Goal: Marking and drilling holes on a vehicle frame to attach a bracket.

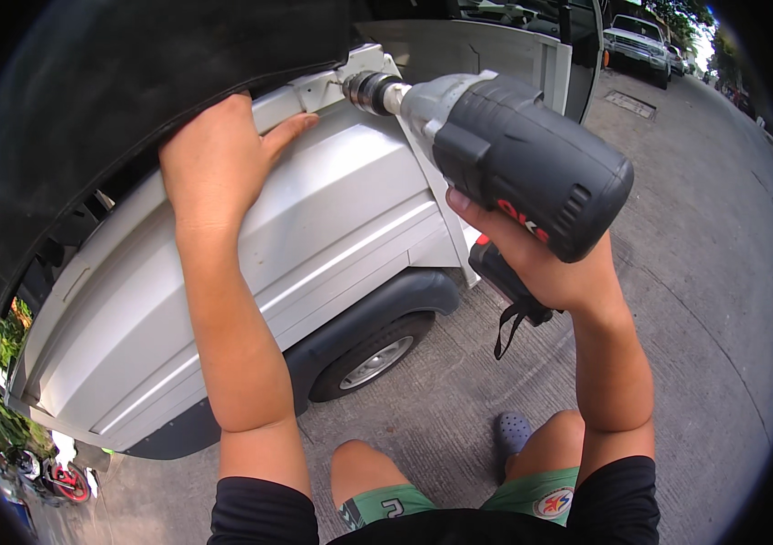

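My right hand (541, 259) is wrapped around the handle of a black and grey cordless impact wrench (532, 154), which points left. A ridged metal chuck (373, 93) is on its front end, and the tip meets the corner of a white rail, where a small hole or fastener shows beside it. My left hand (218, 159) grips the top rail (282, 107) of a white truck bed side panel (314, 200). The left thumb lies along the rail, while the other fingers are hidden beyond it. A battery base (505, 277) with a black strap hangs below my right hand.
A black cover (132, 82) stretches over the truck bed at upper left. Under the panel sit a dark fender (377, 309) and a wheel (377, 359). Concrete road (695, 272) runs along the right, with a parked white vehicle (636, 45) farther off.
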`<act>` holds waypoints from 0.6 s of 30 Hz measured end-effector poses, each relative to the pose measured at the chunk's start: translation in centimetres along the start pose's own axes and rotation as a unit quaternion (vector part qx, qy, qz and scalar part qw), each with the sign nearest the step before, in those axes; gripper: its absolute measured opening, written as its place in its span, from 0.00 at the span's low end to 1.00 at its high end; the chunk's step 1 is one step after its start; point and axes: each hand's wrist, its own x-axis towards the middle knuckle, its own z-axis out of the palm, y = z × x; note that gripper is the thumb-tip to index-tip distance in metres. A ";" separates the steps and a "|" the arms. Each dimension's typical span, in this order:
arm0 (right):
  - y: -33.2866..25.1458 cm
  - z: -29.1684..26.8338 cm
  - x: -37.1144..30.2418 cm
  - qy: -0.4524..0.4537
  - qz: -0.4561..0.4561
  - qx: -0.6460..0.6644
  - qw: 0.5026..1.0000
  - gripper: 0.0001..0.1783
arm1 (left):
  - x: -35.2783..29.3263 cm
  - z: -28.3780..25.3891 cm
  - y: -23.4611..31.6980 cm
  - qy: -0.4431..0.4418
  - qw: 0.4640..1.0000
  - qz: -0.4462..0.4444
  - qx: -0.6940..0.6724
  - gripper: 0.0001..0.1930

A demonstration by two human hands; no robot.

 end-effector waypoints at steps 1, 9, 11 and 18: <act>0.0 0.1 0.0 -0.002 0.000 0.009 1.000 0.14 | 0.0 0.0 -0.1 0.004 1.000 0.002 0.003 0.41; 0.2 0.0 -0.3 0.005 0.033 0.019 0.999 0.13 | 0.0 0.4 0.1 0.017 1.000 0.010 0.002 0.41; 0.2 0.0 -0.3 0.013 0.018 0.021 1.000 0.12 | -0.1 0.7 -0.1 0.061 0.998 0.026 0.009 0.35; -0.3 -0.2 0.0 -0.002 0.239 0.156 0.958 0.10 | -0.1 0.5 -0.1 0.012 1.000 0.012 0.000 0.40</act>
